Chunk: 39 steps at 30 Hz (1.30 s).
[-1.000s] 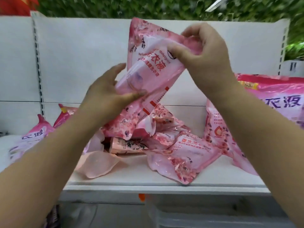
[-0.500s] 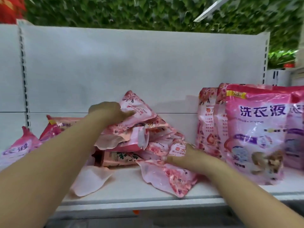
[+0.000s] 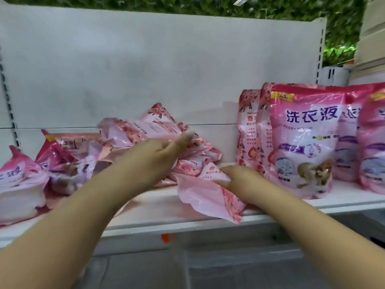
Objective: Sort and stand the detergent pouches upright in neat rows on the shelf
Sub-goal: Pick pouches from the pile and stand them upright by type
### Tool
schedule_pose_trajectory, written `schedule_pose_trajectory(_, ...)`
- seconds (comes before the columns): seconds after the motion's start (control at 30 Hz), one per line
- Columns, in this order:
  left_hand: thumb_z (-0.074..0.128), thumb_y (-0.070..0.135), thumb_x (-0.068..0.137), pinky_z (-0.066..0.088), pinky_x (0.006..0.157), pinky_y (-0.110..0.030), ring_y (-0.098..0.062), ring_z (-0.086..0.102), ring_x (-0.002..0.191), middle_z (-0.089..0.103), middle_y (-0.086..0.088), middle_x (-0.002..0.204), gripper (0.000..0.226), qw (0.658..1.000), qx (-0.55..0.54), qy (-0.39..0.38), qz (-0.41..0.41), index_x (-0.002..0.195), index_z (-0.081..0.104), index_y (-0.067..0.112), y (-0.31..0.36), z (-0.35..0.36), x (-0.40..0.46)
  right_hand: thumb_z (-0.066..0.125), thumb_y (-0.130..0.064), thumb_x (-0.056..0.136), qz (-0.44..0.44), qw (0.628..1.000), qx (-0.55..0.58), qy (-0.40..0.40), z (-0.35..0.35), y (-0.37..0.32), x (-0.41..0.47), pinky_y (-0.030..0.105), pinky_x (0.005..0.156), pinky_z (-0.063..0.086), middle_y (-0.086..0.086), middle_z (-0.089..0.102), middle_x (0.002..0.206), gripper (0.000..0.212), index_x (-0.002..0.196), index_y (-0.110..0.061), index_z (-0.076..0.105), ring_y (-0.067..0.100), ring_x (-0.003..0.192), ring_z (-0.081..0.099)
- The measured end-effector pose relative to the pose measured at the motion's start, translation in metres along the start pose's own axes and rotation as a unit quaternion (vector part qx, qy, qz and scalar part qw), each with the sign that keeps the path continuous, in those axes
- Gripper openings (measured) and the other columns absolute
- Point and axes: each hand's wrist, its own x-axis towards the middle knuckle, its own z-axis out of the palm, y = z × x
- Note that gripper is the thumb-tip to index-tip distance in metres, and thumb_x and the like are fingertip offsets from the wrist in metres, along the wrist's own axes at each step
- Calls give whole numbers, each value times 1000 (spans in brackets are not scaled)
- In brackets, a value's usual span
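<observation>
White shelving with a plain back panel (image 3: 145, 69) fills the view, green foliage showing above it. On the shelf (image 3: 158, 213) the right hand (image 3: 239, 182) grips a limp pink pouch (image 3: 204, 197), fingers curled into its upper edge; the pouch sags from that grip toward the shelf's front lip. Just left of the grip and above it, the left hand (image 3: 160, 151) reaches over a jumbled heap of pouches (image 3: 150, 132), fingers extended and blurred, so I cannot tell whether they hold anything. Right of the gripped pouch, close beside it, standing pouches (image 3: 302, 142) form an upright row with blue lettering. Further left, beyond the heap, more pouches (image 3: 20, 184) lie slumped on their sides.
</observation>
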Motion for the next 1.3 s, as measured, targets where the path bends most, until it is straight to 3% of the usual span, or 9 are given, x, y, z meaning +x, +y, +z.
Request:
schedule_pose_trajectory(0.17, 46, 67, 66, 49, 88, -32, -16, 65, 93, 70, -1, 100, 59, 962, -224, -143, -61, 96, 65, 20, -2, 33, -23, 52, -47, 87, -23, 989, 48, 136, 5, 4, -24, 25, 70, 35, 5, 66, 107, 41, 113, -17, 62, 21, 97, 57)
schedule_pose_trajectory(0.4, 70, 38, 64, 58, 62, -29, -19, 69, 71, 73, -8, 88, 31, 804, -531, -224, -145, 82, 74, 12, 9, 18, -25, 61, -44, 80, -79, 927, 209, 302, -10, -9, -38, 20, 60, 44, -6, 66, 78, 34, 99, -19, 71, 12, 69, 60)
schedule_pose_trajectory(0.53, 67, 6, 58, 57, 59, -39, -26, 69, 62, 70, -16, 74, 17, 743, -607, -243, -143, 74, 73, 1, 12, 14, -25, 61, -50, 70, -92, 910, 287, 283, -31, -25, -45, 21, 85, 50, -5, 64, 112, 61, 120, -16, 61, 13, 103, 60)
schedule_pose_trajectory(0.67, 57, -3, 61, 57, 56, -39, -29, 68, 59, 69, -18, 71, 22, 753, -624, -200, -58, 78, 71, 1, 12, 12, -30, 61, -51, 69, 2, 766, 616, 185, -43, -18, -46, 37, 83, 55, 9, 42, 143, 87, 143, -19, 29, 17, 113, 55)
schedule_pose_trajectory(0.8, 57, -12, 59, 55, 50, -29, -22, 68, 58, 70, -11, 70, 35, 776, -609, -161, 9, 86, 67, 8, 15, 18, -28, 58, -45, 71, 0, 635, 769, -68, -38, -9, -48, 49, 79, 54, 16, 68, 108, 53, 114, -13, 62, 31, 96, 67)
schedule_pose_trajectory(0.93, 76, 5, 63, 56, 63, -23, -15, 70, 77, 72, -3, 88, 33, 807, -563, -172, 39, 91, 69, 20, 11, 11, -3, 66, -22, 75, -35, 658, 732, 174, -63, -3, -43, 27, 55, 57, 4, 72, 68, 17, 85, -9, 66, 15, 60, 69)
schedule_pose_trajectory(1.03, 72, 29, 64, 48, 75, -7, 8, 62, 94, 63, 12, 113, 54, 917, -383, -66, 88, 115, 56, 29, 2, 3, 26, 65, -31, 82, -69, 730, 579, 356, -86, 4, -39, 32, 71, 57, -3, 69, 68, 23, 66, -14, 67, 14, 71, 68)
schedule_pose_trajectory(1.1, 64, 39, 65, 40, 75, 3, 19, 55, 91, 58, 18, 113, 62, 962, -244, -45, 114, 124, 54, 25, -1, 5, 41, 63, -37, 82, -69, 748, 525, 401, -90, 8, -34, 44, 81, 53, -3, 64, 74, 24, 70, -16, 63, 18, 77, 64)
schedule_pose_trajectory(1.3, 54, 39, 89, 29, 80, -12, -12, 48, 117, 55, 4, 126, 43, 983, 22, -108, 148, 127, 54, 19, -6, 67, 91, 45, -27, 96, -6, 788, 477, 388, -47, 9, -15, 8, 46, 42, -2, 48, 68, 26, 76, -12, 51, 10, 59, 53)
